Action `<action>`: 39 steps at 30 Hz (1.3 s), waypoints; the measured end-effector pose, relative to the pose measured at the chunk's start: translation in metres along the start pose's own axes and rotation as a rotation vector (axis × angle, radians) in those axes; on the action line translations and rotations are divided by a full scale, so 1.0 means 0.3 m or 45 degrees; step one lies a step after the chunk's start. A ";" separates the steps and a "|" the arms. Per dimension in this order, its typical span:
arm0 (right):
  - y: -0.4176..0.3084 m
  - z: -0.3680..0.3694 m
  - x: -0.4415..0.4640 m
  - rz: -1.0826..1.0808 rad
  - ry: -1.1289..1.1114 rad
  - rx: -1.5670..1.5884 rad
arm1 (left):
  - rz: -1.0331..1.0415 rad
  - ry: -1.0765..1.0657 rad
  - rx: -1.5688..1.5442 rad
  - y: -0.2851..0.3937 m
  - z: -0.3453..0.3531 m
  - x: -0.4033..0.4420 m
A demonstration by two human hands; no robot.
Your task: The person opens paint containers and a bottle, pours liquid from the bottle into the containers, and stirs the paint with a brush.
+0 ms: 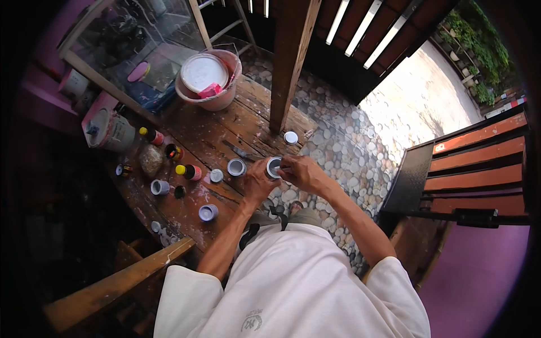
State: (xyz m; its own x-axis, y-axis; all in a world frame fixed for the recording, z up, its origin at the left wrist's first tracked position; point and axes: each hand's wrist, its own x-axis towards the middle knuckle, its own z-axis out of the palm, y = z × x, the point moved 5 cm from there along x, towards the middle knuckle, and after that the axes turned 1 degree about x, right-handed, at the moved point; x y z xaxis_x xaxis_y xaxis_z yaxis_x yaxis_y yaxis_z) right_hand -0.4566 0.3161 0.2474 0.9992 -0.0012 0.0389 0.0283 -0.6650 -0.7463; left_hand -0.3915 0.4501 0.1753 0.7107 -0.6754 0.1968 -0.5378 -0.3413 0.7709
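My left hand (259,181) is wrapped round a small open can (273,168) with grey inside, near the table's right edge. At the can's rim are the bent fingers of my right hand (300,172); whatever they pinch is too small to make out. Just left of my left hand stands another open can (236,167), with a round lid (216,176) beside it. A flat tool like a scraper (242,151) lies behind the cans. Past my hands, a white-topped small can (291,137) sits by the table corner.
On the wooden table (191,132) are a pink bucket (220,100), yellow-capped bottles (191,172), a stone (151,160), more cans (208,212) and a large paint pail (119,135). A wooden post (290,67) rises at the far edge. Pebbled floor (344,146) lies to the right.
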 end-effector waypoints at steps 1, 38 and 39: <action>0.004 0.004 0.000 -0.007 0.003 -0.017 | 0.000 -0.001 -0.002 0.003 -0.001 0.003; 0.019 -0.058 -0.007 0.242 0.200 0.215 | 0.067 -0.011 -0.017 -0.018 0.016 0.003; 0.024 -0.069 -0.013 0.301 0.215 0.302 | 0.064 -0.006 -0.024 -0.015 0.009 0.006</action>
State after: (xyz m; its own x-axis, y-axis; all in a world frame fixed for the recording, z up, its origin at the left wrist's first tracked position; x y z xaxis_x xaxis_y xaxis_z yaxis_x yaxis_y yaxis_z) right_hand -0.4608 0.2958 0.2557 0.9608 -0.2709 -0.0587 -0.1778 -0.4403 -0.8801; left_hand -0.3890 0.4486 0.1705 0.6809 -0.6945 0.2323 -0.5640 -0.2950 0.7713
